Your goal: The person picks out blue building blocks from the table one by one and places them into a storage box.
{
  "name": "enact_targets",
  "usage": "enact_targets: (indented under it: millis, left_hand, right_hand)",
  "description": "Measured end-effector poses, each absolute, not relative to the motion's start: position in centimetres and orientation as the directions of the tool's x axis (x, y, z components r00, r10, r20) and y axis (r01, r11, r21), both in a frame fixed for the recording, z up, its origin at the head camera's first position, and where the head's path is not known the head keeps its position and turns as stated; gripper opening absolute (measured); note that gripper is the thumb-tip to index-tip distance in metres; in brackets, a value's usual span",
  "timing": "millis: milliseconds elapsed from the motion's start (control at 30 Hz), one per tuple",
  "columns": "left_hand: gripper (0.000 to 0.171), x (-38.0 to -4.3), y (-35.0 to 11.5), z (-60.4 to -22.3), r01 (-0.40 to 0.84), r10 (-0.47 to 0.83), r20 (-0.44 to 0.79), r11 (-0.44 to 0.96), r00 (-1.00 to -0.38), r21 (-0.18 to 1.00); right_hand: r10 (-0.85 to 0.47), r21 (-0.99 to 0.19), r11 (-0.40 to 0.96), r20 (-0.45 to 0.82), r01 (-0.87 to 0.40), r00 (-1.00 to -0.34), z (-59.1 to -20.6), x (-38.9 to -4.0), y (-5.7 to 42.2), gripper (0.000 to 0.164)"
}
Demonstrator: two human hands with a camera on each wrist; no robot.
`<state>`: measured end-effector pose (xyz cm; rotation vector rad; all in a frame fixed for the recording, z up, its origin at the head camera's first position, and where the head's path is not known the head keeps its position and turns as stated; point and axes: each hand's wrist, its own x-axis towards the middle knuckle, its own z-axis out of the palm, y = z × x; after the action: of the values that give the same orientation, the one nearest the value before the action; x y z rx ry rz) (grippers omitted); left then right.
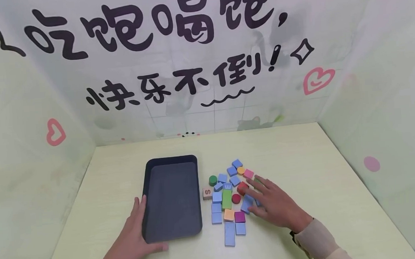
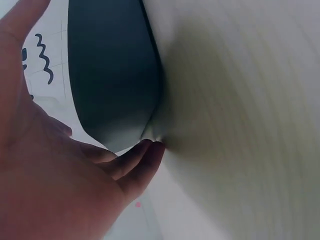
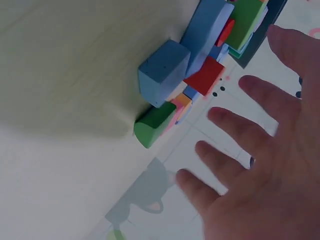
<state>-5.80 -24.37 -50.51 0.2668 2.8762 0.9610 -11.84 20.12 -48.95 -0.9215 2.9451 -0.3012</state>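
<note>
My left hand (image 1: 130,235) lies at the near left corner of a dark baking tray (image 1: 172,203). Its fingers stretch along the left side while the thumb points along the front edge; in the left wrist view the fingertips (image 2: 156,147) meet the tray's wall low by the table. Over the right part of a group of toy blocks, my right hand (image 1: 278,204) is spread and holds nothing. Near it are a red block (image 1: 242,188) and a long blue block (image 1: 247,203). The right wrist view shows a blue block (image 3: 164,72) and a rounded green block (image 3: 153,125) beyond its fingers.
Right of the tray lie a wooden letter block (image 1: 207,193), a green cylinder (image 1: 213,180), a long green block (image 1: 227,199), a purple block (image 1: 240,217) and several blue blocks. Printed wall sheets enclose the pale table (image 1: 100,183) at the back and both sides.
</note>
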Motion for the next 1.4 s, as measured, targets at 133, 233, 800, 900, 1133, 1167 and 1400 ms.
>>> enact_targets:
  millis: [133, 233, 800, 900, 1133, 1167, 1400]
  left_hand:
    - [0.150, -5.8, -24.2, -50.8, 0.158, 0.207, -0.012, 0.784, -0.978, 0.600]
    - [0.152, -5.9, -24.0, -50.7, 0.160, 0.201, -0.004, 0.791, -0.980, 0.590]
    - [0.152, -6.1, -24.0, -50.9, 0.142, 0.180, -0.009, 0.806, -0.984, 0.574]
    - [0.151, -6.2, -23.9, -51.0, 0.148, 0.180, 0.001, 0.806, -0.984, 0.572]
    - [0.151, -6.2, -23.8, -51.1, 0.160, 0.183, 0.017, 0.805, -0.983, 0.571]
    - [0.151, -6.2, -23.8, -51.1, 0.159, 0.182, 0.017, 0.807, -0.983, 0.569]
    - [0.150, -6.2, -23.6, -51.1, 0.163, 0.182, 0.024, 0.803, -0.983, 0.573]
  right_hand:
    - [-0.604, -0.215, 0.776, 0.015, -0.592, -0.797, -48.9, -12.0, 19.8, 0.049]
    - [-0.628, -0.222, 0.756, 0.019, -0.616, -0.778, -48.8, -12.1, 19.4, 0.041]
    - [-0.702, -0.085, 0.709, 0.018, -0.700, -0.712, -50.0, -12.6, 18.8, 0.042]
    - [-0.708, -0.083, 0.702, 0.028, -0.708, -0.706, -50.1, -12.7, 18.7, 0.040]
    - [-0.737, -0.075, 0.671, 0.034, -0.737, -0.675, -50.4, -12.8, 18.8, 0.041]
    - [-0.741, -0.075, 0.668, 0.031, -0.741, -0.671, -50.4, -12.8, 18.8, 0.041]
    - [-0.757, -0.069, 0.648, 0.046, -0.759, -0.651, -50.6, -13.0, 19.0, 0.035]
